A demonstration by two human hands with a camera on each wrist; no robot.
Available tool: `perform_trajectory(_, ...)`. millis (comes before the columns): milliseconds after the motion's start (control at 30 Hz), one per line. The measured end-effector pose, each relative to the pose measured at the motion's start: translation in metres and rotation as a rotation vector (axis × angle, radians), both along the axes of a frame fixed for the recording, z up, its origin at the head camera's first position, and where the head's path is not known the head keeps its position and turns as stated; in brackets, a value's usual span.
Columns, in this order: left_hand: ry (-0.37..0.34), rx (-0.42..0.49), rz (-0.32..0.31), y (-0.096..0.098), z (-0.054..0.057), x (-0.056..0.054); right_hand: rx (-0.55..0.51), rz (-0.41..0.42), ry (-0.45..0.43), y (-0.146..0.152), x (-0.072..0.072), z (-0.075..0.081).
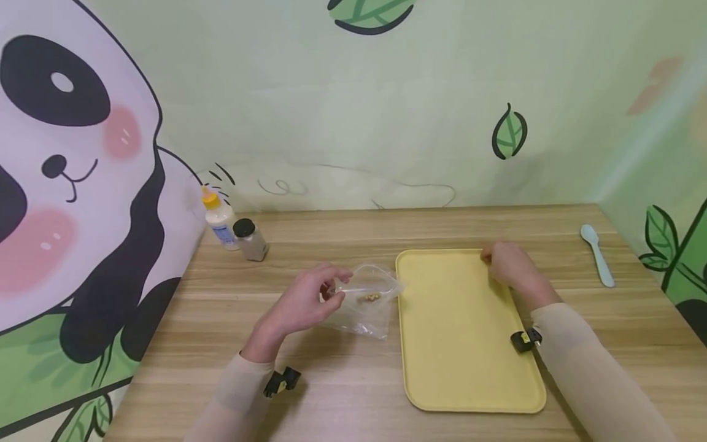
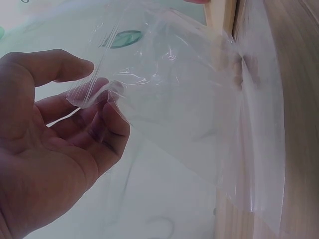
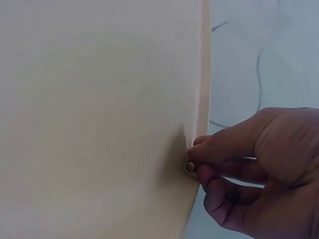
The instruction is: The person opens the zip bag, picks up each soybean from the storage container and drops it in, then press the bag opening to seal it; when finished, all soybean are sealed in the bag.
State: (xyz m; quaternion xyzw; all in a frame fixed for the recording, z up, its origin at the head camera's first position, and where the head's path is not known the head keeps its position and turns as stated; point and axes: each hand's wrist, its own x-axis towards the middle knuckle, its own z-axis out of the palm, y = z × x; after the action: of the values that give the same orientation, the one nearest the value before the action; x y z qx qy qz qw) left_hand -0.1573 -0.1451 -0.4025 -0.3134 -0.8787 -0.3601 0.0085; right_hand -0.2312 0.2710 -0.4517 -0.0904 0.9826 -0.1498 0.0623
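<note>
A clear plastic zip bag point(image 1: 361, 319) stands on the wooden table, its mouth spread and a few small yellowish beans point(image 1: 372, 297) inside. My left hand point(image 1: 309, 298) holds the bag's rim on the left, fingers curled at the edge. In the left wrist view, the thumb is apart from the fingers point(image 2: 115, 122), with the bag's lip between them. At the far right corner of the yellow tray point(image 1: 458, 331), my right hand point(image 1: 510, 267) pinches a small round pale bean point(image 3: 190, 167) with its fingertips right at the rim.
A white glue bottle point(image 1: 222, 224) with an orange cap and a small black-lidded jar point(image 1: 251, 240) stand at the back left. On the far right lies a pale blue spoon point(image 1: 598, 256). A printed wall point(image 1: 309, 110) rises behind the table.
</note>
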Motion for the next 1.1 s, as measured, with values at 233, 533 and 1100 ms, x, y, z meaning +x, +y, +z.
perform_trajectory(233, 0.006, 0.009, -0.008, 0.0004, -0.0002, -0.0013, 0.069, 0.044, 0.037, -0.0044, -0.0014, 0.0012)
perform_trajectory(533, -0.003, 0.002, 0.000, -0.0003, 0.0003, -0.0012, 0.110, 0.052, 0.053, -0.0044, -0.0016, -0.0012)
perform_trajectory(1100, 0.013, -0.010, 0.006, -0.0010, 0.0015, -0.0003, 0.118, 0.045, 0.017, -0.0045, -0.0006, 0.0026)
